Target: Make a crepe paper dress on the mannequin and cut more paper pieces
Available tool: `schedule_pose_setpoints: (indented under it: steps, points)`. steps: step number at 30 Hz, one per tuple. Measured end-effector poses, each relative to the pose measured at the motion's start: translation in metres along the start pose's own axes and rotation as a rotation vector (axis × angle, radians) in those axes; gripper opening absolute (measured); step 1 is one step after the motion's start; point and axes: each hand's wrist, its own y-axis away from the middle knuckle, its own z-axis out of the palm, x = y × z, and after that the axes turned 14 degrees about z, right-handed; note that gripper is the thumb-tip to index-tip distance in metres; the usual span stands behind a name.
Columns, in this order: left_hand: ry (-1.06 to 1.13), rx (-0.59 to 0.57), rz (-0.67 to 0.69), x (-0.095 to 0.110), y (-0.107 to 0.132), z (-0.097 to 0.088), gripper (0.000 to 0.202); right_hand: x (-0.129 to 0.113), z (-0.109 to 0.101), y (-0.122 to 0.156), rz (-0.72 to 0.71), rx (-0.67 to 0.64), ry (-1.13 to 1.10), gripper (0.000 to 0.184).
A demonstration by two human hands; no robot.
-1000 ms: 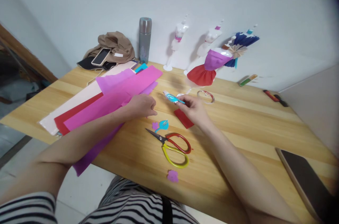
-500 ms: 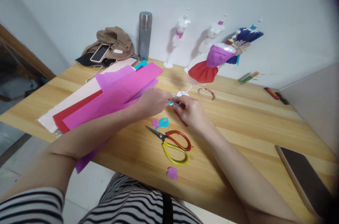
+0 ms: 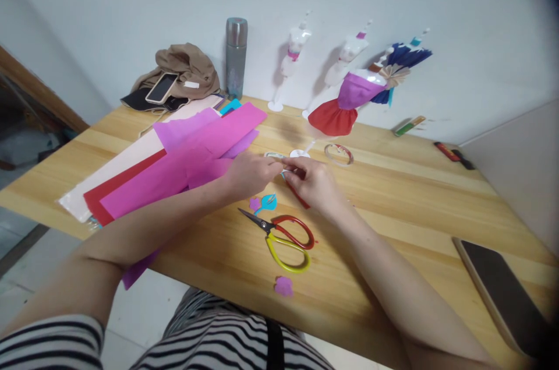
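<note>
My left hand (image 3: 248,173) and my right hand (image 3: 312,183) meet above the wooden table (image 3: 393,224), fingers pinched together on a small blue paper piece (image 3: 285,173) that is mostly hidden between them. A red paper scrap (image 3: 301,199) lies under my right hand. Just below the hands lie a blue and purple paper cut-out (image 3: 265,203) and red and yellow scissors (image 3: 283,236). Pink and purple paper sheets (image 3: 187,160) spread under my left forearm.
Against the back wall stand a metal flask (image 3: 236,57), two white mannequin figures (image 3: 293,61) and a dressed figure (image 3: 349,102). A tape ring (image 3: 339,154), a brown cloth with a phone (image 3: 162,87), a purple scrap (image 3: 283,286) and a dark tablet (image 3: 502,294) at the right edge.
My left hand has moved right from the pink paper to join my right hand on the blue piece, which came down lower toward the table.
</note>
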Motion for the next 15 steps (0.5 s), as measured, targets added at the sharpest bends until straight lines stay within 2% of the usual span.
schedule_pose_setpoints:
  steps: [4, 8, 15]
  points:
    - [-0.061, 0.137, 0.109, -0.003, 0.012, 0.009, 0.033, 0.0, 0.003, -0.001, 0.098, -0.058, -0.125, 0.024]
    - [-0.052, 0.178, 0.114, -0.008, 0.022, 0.015, 0.031, 0.004, 0.005, -0.003, 0.191, -0.138, -0.275, 0.02]
    - [0.057, 0.312, 0.157, -0.021, 0.033, 0.022, 0.034, 0.009, 0.004, -0.005, 0.29, -0.24, -0.455, 0.027]
